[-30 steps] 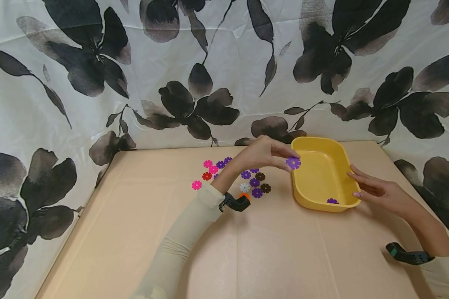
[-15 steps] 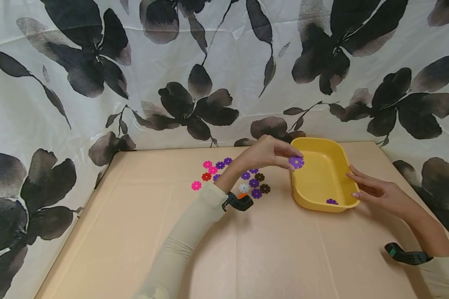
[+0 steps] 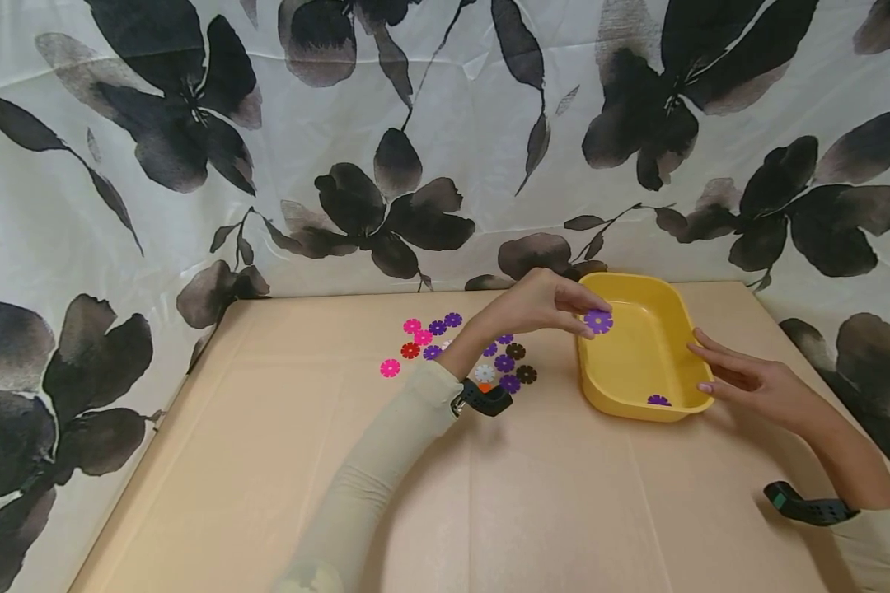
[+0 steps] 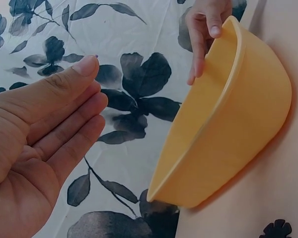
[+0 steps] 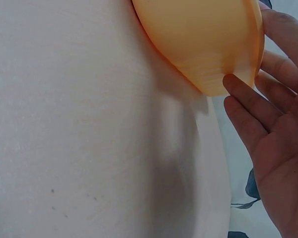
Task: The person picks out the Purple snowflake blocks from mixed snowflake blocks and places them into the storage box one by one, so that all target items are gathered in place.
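My left hand (image 3: 537, 303) pinches a purple flower-shaped disc (image 3: 598, 321) between thumb and fingertips, over the left rim of a yellow tray (image 3: 630, 362). In the left wrist view the left hand (image 4: 54, 114) hides nearly all of that disc. Another purple flower disc (image 3: 658, 400) lies inside the tray near its front wall. My right hand (image 3: 764, 383) touches the tray's right side with fingers fairly straight. From the right wrist view, that hand's fingers (image 5: 251, 96) rest against the outer wall of the tray (image 5: 208, 44).
Left of the tray, several flower discs lie scattered on the wooden table (image 3: 534, 494): pink (image 3: 390, 368), red (image 3: 410, 351), purple (image 3: 509, 384), white (image 3: 484, 374), brown (image 3: 526, 375) and orange. My left forearm covers part of this group. A floral cloth (image 3: 489, 165) hangs behind the table.
My left hand has moved slightly right with the purple flower disc, bringing it from the tray's left edge to over the rim. The right hand and tray stay in place.
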A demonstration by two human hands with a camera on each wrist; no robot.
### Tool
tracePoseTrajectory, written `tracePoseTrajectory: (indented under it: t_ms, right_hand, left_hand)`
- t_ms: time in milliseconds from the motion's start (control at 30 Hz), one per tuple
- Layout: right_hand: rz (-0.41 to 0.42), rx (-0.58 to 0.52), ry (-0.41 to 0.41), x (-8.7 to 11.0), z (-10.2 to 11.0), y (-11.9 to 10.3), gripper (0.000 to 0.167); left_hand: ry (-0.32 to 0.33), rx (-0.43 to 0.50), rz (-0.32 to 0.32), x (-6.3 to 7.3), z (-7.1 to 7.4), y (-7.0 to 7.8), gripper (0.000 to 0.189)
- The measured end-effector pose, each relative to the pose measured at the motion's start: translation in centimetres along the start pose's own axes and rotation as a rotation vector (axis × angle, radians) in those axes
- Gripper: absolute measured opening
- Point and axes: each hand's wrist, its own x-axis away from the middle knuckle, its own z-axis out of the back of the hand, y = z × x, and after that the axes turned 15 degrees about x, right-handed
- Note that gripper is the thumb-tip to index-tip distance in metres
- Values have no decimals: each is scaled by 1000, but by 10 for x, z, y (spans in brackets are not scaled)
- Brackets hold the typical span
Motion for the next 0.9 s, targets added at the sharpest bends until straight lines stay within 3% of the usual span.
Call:
tracePoseTrajectory:
  t_ms: [200,500,800,900]
  right_hand:
    - [-27,8,-18,4,-1,-3,68]
    - [-49,31,-20,9,-2,-9,69]
    - [-49,19,-25,14,-4,-14,70]
    - [-43,22,-11,16,-5,-14,69]
  left_hand:
    - [-35,-8,-36,-4,-3,-2,43]
    - [-73,-21,-38,-7,-8,-1,43]
    - [-92,-30,47,-7,-14,-1,45]
    - [-97,-33,40,-7,-16,-1,44]
